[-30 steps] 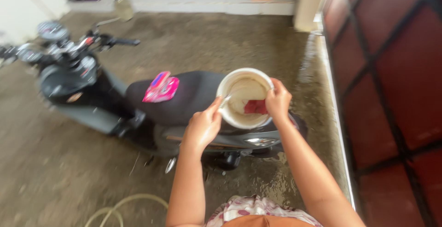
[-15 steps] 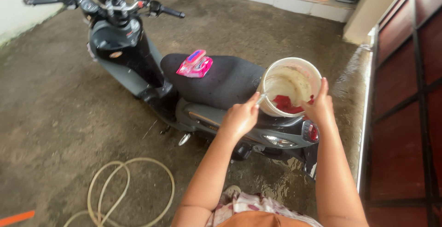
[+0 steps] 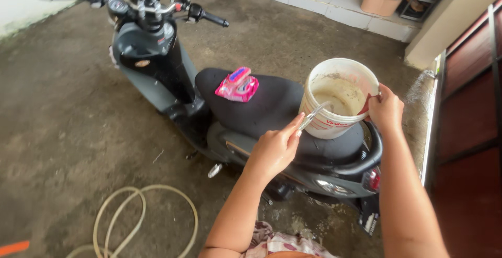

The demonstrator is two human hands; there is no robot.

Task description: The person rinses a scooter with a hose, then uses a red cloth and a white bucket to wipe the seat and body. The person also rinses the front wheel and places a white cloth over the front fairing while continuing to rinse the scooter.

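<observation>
Scooter seat (image 3: 272,103): right hand (image 3: 386,110) grips bucket (image 3: 339,100) rim, left hand (image 3: 274,148) pinches handle (image 3: 314,115).

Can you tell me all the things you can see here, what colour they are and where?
Scooter: one, dark grey with black seat, parked on the concrete floor.
Bucket: one, white and stained, on the back of the seat.
Packet: one, pink, lying mid-seat.
Hose: one, pale yellow, coiled on the floor at lower left.
Tub: one, peach, on the tiled step at top right.
Gate: one, dark red, along the right edge.
Left hand: grip on a thin metal handle at the bucket's rim.
Right hand: holds the bucket's far rim.
</observation>
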